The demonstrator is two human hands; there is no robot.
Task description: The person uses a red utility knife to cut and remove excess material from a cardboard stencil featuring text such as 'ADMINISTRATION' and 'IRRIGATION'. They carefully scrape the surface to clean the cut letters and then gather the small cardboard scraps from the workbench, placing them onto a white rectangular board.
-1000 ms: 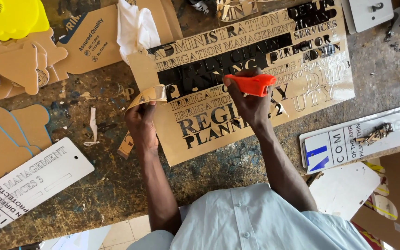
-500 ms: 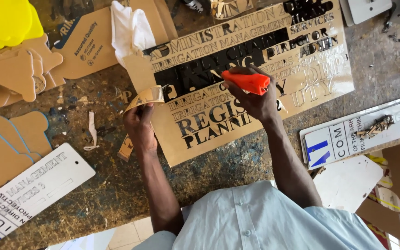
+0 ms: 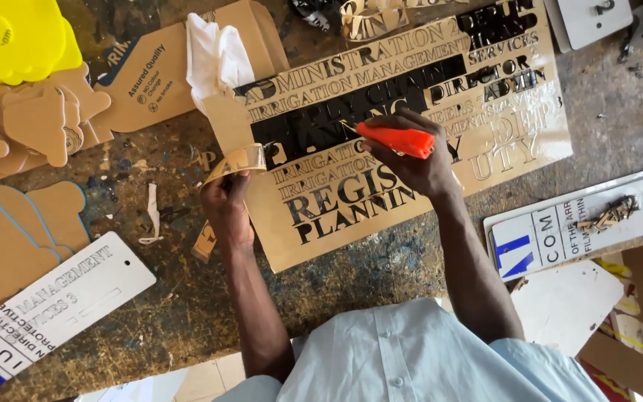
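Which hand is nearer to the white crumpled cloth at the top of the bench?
Left. The left hand grips a peeled strip just below the white cloth. The right hand, holding the orange knife, is far off to the cloth's right over the gold sheet.

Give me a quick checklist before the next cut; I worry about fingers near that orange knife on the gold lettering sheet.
1. Right hand grips the orange knife firmly: ok.
2. Left hand away from the knife: ok, it is at the sheet's left edge.
3. Peeled gold strip pinched by left hand: ok.
4. Gold sheet lying flat on the workbench: ok.
5. Blade tip exposed and sharp: cannot tell.
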